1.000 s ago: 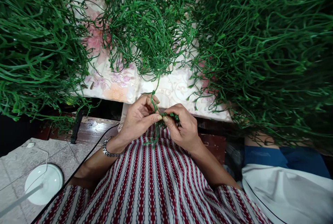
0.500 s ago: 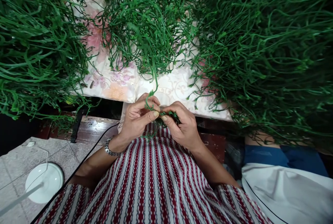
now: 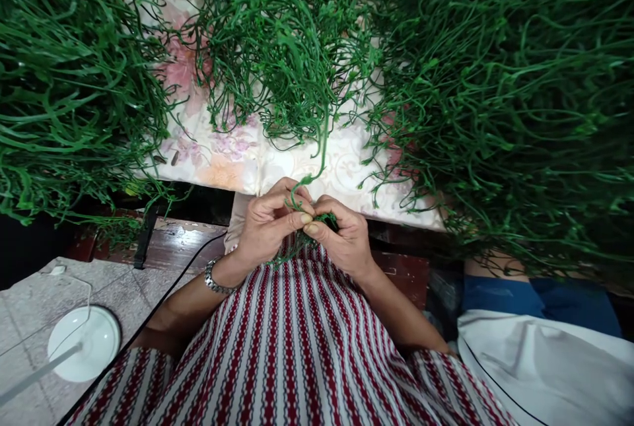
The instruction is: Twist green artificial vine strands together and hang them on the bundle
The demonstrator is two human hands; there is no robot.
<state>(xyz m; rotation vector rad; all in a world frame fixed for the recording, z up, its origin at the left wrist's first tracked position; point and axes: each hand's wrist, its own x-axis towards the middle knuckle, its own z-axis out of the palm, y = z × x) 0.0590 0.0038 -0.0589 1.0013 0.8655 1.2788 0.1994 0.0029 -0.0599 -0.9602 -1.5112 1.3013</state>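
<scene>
Both forearms are angling inward over the lap — the left hand (image 3: 270, 218) and right hand (image 3: 341, 234) are meeting thumb tip to thumb tip, fingers curling in a pinching grip, left wrist slightly bending — knuckles are facing up

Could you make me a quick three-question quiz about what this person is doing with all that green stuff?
1. True or false: both hands pinch the same green stem.
2. Which wrist wears the bracelet? A left, B right.
3. Fill in: the green piles lie on a ____ cloth.

Key: 1 true: left hand and right hand meet on it. 2 A. 3 floral.
</scene>
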